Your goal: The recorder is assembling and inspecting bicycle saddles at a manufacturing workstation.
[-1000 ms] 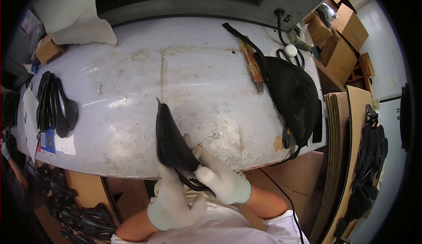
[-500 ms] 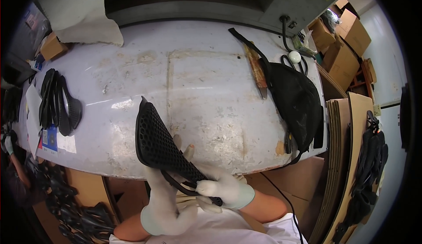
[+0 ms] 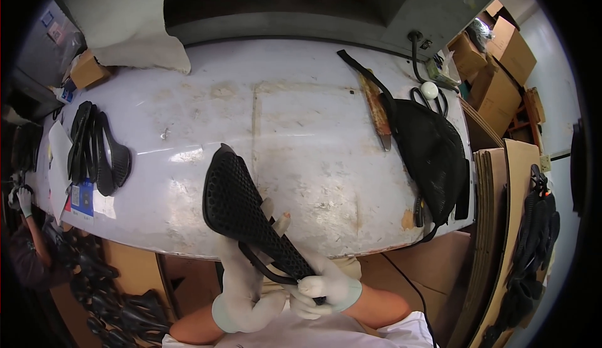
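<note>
A black bicycle saddle pad (image 3: pixel 235 194) with a honeycomb lattice is held over the table's near edge. Its wide end points up and away to the left, while the narrow end comes down toward me on the right. My left hand (image 3: pixel 244 291), in a whitish glove, supports it from beneath; the fingertips show past its right side. At the narrow end, my gloved right hand (image 3: pixel 326 288) is closed around the pad with the thumb on top. A thin black strip (image 3: pixel 260 263) runs along the pad's lower side, near my left palm.
Similar black pads (image 3: pixel 97 150) lie on the table (image 3: pixel 301 160) at the left. To the right are a black mesh bag (image 3: pixel 433 153) and a worn knife-like tool (image 3: pixel 378 119). A grey machine (image 3: pixel 282 25) borders the back. Another person's gloved hand (image 3: pixel 24 200) shows far left.
The whole view has shifted a little, so things sit further right and lower. The pad has turned slightly in my hands, both still holding it.
</note>
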Demonstrator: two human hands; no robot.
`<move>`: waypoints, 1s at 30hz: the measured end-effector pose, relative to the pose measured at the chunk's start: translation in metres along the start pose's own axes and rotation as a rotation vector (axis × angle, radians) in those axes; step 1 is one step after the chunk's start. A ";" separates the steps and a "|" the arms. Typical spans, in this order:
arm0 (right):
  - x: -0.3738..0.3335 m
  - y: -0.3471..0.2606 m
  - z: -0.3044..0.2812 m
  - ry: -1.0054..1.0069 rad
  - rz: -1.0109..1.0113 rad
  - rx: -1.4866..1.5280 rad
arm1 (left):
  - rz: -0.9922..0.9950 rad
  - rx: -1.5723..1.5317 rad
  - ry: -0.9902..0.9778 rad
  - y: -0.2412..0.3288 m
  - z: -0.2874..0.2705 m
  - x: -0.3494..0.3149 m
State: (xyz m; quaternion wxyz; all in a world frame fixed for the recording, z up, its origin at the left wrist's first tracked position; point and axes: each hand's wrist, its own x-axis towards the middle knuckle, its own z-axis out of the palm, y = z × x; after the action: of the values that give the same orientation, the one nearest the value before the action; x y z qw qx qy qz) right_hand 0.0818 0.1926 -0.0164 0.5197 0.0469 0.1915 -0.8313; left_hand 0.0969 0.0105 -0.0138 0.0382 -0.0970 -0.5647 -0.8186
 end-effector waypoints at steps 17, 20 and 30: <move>-0.021 -0.052 0.008 0.692 -1.154 -1.612 | -0.600 -0.276 0.056 0.035 -0.035 -0.012; -0.026 -0.084 0.029 0.220 -0.515 -1.488 | -0.707 -0.413 -0.056 0.021 -0.047 -0.018; -0.014 -0.051 0.010 0.020 -0.846 -1.473 | -0.782 -0.438 -0.320 0.015 -0.056 -0.015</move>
State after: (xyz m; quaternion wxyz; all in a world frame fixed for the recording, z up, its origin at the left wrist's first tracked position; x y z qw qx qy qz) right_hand 0.0445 0.2199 0.0107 0.0610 -0.3717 0.6900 -0.6182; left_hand 0.1078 -0.0481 -0.0224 -0.3814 -0.0078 -0.3718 -0.8463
